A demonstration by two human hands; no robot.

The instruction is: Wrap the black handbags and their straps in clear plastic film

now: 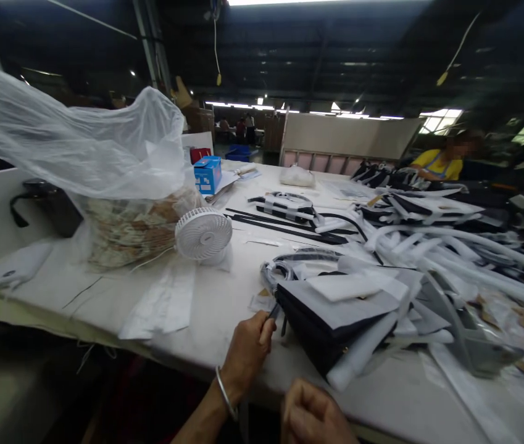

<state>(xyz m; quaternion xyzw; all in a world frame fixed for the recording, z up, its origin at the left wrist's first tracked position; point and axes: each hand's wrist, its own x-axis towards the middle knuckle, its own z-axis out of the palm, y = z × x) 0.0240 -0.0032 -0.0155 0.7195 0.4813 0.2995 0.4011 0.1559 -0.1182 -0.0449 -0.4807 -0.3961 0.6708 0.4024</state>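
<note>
My left hand (247, 353), with a silver bangle at the wrist, pinches a thin black strap (273, 310) at the near left corner of a black bag (317, 330). The bag lies tilted on the table, with grey sheeting (336, 305) and white foam pieces (347, 285) over it. A clear-wrapped handle (276, 271) rests against its far side. My right hand (313, 414) is curled at the table's front edge, slightly blurred, just below the bag and apart from it. Whatever its fingers hold, if anything, is hidden.
A white fan (203, 234) stands left of centre beside a large plastic bag (127, 228) of small brown-and-white pieces. Behind are a blue box (207, 174) and long black strips (284, 227). White foam tubes (456, 246) and more bags crowd the right, where a person in yellow (437, 163) stands.
</note>
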